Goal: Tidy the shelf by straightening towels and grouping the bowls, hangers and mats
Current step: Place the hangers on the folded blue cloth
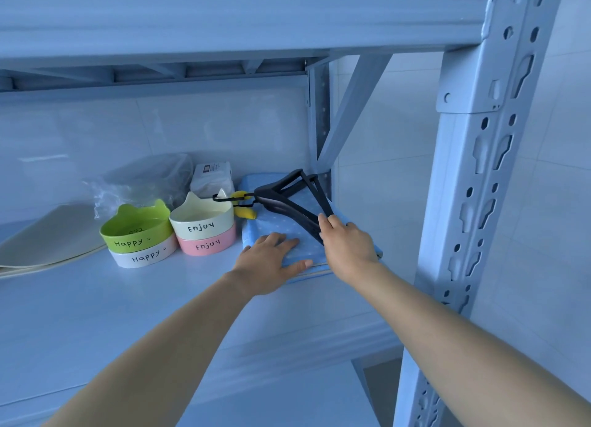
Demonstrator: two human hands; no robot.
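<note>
Left hand [271, 260]: we see it lying palm down on the near left part of the folded blue towel [300, 235], fingers spread flat, gripping nothing.
Right hand [347, 244]: fingers curled closed around the lower end of the black hangers [287, 203], holding them just over the towel.
Hangers: a bunch of several, lying tilted across the towel, hooks pointing left toward the bowls; we cannot count them exactly.
Towel: blue with small white dots, folded, at the right end of the shelf board [128, 314] beside the rear upright; a yellow item [246, 212] peeks out at its left edge, and we cannot tell what it is.
Bowls: two stacks left of the towel, touching side by side. Green bowl [136, 227] on white bowl [144, 255], both marked "Happy"; cream bowl [201, 217] on pink bowl [206, 243], both marked "Enjoy".
Mats: pale mats [48, 238] lying flat at the far left of the shelf.
Behind the bowls: a crumpled clear plastic bag [144, 180] and a white wrapped pack [211, 179] against the back wall.
</note>
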